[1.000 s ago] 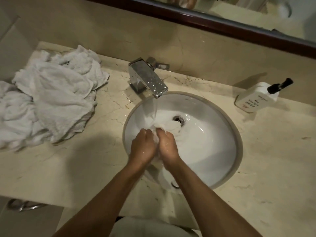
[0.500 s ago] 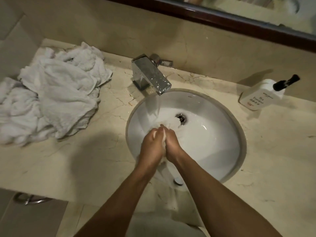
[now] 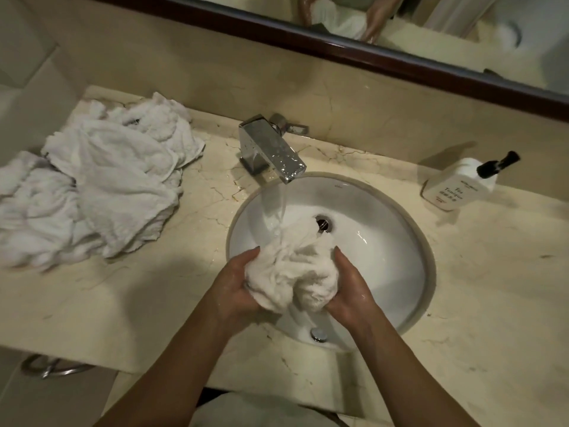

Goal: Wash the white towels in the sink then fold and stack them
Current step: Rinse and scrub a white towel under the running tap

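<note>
Head view. Risk: the tap (image 3: 271,155) is running just ahead of my hands, and the sodden white towel (image 3: 292,272) could slump over the drain (image 3: 323,223) and back water up in the sink (image 3: 400,211). My left hand (image 3: 234,291) and right hand (image 3: 348,294) cup the bunched towel from either side, fingers curled around it. Unwashed towel pile (image 3: 92,186) lies well off to my left.

I have both forearms reaching forward, converging. My left hand (image 3: 235,288) and right hand (image 3: 349,291) face each other, palms inward, fingers curled around the bunched towel (image 3: 291,277) gripped between them.
</note>
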Demonstrator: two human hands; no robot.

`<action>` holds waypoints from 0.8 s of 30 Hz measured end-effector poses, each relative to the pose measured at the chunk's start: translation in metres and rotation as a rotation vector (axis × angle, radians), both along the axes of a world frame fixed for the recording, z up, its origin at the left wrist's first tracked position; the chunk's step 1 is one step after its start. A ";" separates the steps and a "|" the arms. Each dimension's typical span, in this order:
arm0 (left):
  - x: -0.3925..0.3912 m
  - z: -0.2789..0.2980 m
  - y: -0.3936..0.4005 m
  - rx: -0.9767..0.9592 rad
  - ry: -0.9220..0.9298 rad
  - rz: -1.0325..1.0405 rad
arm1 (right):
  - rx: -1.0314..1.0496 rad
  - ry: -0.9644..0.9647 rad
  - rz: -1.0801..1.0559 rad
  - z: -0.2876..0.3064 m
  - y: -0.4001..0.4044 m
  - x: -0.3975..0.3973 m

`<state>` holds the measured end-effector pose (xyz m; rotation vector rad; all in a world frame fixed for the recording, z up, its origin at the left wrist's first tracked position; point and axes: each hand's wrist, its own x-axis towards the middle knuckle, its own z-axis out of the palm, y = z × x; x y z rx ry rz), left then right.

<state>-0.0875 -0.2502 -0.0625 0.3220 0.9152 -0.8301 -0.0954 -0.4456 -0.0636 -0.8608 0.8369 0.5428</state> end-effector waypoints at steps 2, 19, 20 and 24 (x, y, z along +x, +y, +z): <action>0.001 0.010 -0.007 0.088 -0.080 -0.012 | -0.214 -0.172 0.099 0.017 -0.006 -0.003; 0.003 -0.006 -0.061 1.284 -0.728 -0.591 | -0.556 -0.155 0.323 -0.006 0.066 0.025; 0.006 -0.005 -0.061 1.325 -0.704 -0.558 | -0.500 -0.118 0.346 -0.005 0.069 0.026; 0.025 -0.017 -0.034 1.241 -0.433 -0.371 | -0.425 -0.131 0.400 0.008 0.085 0.012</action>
